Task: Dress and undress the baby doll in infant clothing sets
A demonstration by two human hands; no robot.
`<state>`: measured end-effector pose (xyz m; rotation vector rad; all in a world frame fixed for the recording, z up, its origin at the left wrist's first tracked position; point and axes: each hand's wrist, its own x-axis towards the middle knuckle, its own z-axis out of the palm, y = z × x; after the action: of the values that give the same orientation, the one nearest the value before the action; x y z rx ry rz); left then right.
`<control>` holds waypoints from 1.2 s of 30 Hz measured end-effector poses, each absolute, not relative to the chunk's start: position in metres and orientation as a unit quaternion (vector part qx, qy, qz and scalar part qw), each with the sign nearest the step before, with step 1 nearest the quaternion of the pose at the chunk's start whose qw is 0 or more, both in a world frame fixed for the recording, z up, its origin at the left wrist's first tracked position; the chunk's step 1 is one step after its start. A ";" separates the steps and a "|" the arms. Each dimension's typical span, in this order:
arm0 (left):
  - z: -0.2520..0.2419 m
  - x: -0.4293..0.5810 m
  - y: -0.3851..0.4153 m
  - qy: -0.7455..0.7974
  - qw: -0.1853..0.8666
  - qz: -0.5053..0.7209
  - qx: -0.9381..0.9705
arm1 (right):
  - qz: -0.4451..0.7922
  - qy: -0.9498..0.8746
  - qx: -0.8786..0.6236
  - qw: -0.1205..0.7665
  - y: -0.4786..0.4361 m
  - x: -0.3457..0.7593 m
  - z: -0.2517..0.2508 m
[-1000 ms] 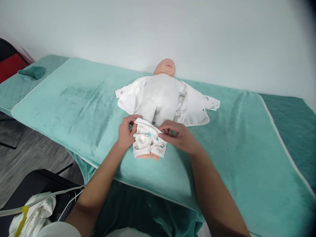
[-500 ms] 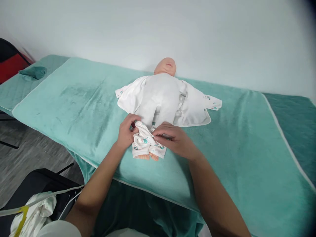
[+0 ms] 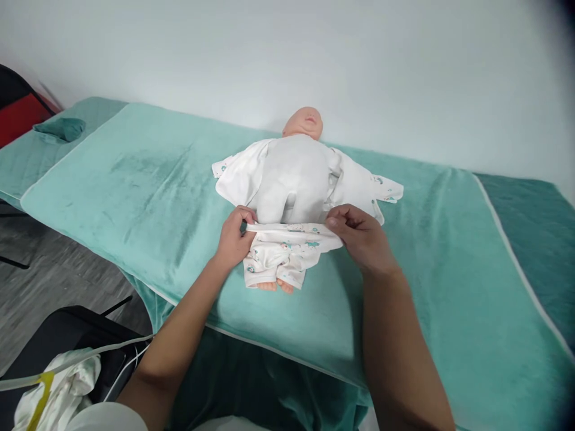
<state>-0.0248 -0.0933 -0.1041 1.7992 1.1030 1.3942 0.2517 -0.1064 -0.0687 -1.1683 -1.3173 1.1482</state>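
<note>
A baby doll [image 3: 294, 170] with a white cloth body lies on its back, head toward the wall. White patterned pants [image 3: 283, 251] cover its lower legs, and the toes poke out of the cuffs. My left hand [image 3: 236, 236] pinches the left end of the waistband. At the other end, my right hand [image 3: 362, 236] grips the waistband, which is stretched taut between both hands across the thighs. Beneath the doll a white jacket [image 3: 240, 182] is spread open; its patterned sleeves reach out on both sides.
The doll lies on a massage bed [image 3: 135, 173] covered in green plush, against a white wall [image 3: 287, 54]. At lower left, a black chair [image 3: 81, 323] holds crumpled white cloth [image 3: 72, 383], with a pale tube [image 3: 112, 347] passing over it. A red-and-black chair [image 3: 18, 117] stands far left.
My right hand has moved right and slightly up, pulling the bunched waistband out wide. My left hand stays at its end of the waistband.
</note>
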 end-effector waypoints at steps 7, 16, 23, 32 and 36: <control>-0.108 -0.031 -0.089 0.428 0.497 0.528 0.540 | 0.489 -0.555 -0.474 0.478 -0.098 0.260 -0.084; -0.098 -0.036 -0.086 0.399 0.558 0.495 0.534 | 0.361 -0.496 -0.526 0.590 -0.085 0.233 -0.102; -0.096 -0.032 -0.086 0.420 0.558 0.483 0.528 | 0.322 -0.443 -0.552 0.628 -0.083 0.231 -0.104; -0.097 -0.026 -0.089 0.488 0.451 0.462 0.588 | 0.336 -0.441 -0.583 0.594 -0.078 0.238 -0.111; -0.092 -0.026 -0.089 0.505 0.440 0.433 0.604 | 0.381 -0.466 -0.588 0.540 -0.080 0.242 -0.107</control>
<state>-0.0261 -0.0886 -0.0920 1.5000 1.2533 1.0760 0.2424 -0.0800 -0.1071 -1.3990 -1.1085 0.9060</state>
